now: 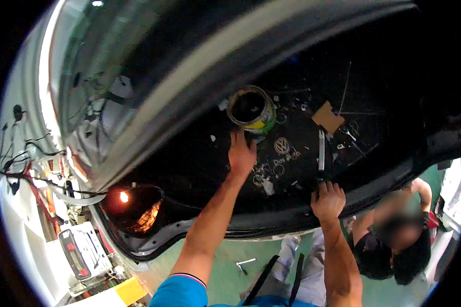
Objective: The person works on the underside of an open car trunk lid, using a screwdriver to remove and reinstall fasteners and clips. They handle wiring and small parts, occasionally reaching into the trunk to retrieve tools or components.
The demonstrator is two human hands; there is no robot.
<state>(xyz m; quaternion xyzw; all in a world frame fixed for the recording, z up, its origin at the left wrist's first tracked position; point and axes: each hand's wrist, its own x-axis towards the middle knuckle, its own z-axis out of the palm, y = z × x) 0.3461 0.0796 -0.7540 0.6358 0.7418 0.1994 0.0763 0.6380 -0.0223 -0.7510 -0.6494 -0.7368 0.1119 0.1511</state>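
A lamp (130, 204) glows left of the tin (264, 122) in the trunk (281, 217). The left hand (242, 154), loosely spread, is at the tin's near side; whether it touches, I can't tell. Right of the tin lie a bar (321, 151) and card (328, 118). Also right of it, the right hand (329, 200) curls its fingers; whether round anything, I can't tell.

Left hand (242, 156) beside an open tin (263, 122) in a car trunk (284, 197), right hand (328, 200) near a pale strip (321, 151)

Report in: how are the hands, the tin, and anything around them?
Left hand at tin, contact unclear. Right hand near silver strip. Tin open-topped; cardboard and small bits scattered nearby.
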